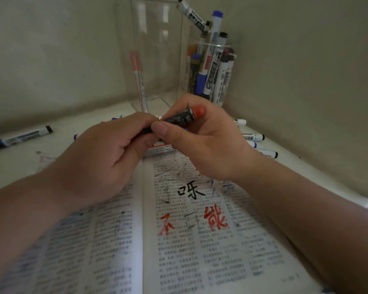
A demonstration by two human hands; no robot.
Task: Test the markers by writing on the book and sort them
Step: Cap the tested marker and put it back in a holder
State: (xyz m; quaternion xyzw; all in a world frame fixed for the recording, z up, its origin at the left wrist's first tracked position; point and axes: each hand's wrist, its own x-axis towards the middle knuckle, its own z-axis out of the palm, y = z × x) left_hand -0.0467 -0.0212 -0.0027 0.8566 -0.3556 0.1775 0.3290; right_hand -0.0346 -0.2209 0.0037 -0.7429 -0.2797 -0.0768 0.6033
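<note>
- The left hand (106, 149) and the right hand (202, 143) both gripped one black marker (179, 119) with a red end, held just above the top edge of the book (200, 251).
- The left hand's fingers curled round the marker's lower end. The right hand's thumb and fingers pinched the barrel near the red end, which pointed up and to the right.
- The print on the barrel was too blurred to read.
- The book lay open on the worktop (13, 168), its pages full of small print that could not be read.
- On the right page stood one large handwritten black character, not clear enough to name. Below it, in red, were "不" and "能", among fainter grey and blue scribbles.
- Behind the hands, a tall clear box (157, 39) held a pink-capped pen (136, 64) standing nearly upright.
- Just right of the box, a round clear cup (229, 46) was packed with blue- and black-capped markers. The tilted top marker (194, 16) read "MARKER".
- Loose markers (253, 137) lay on the worktop by the right wrist, one labelled "MARKER".
- A black-capped marker (23, 136) lay well apart at the left.
</note>
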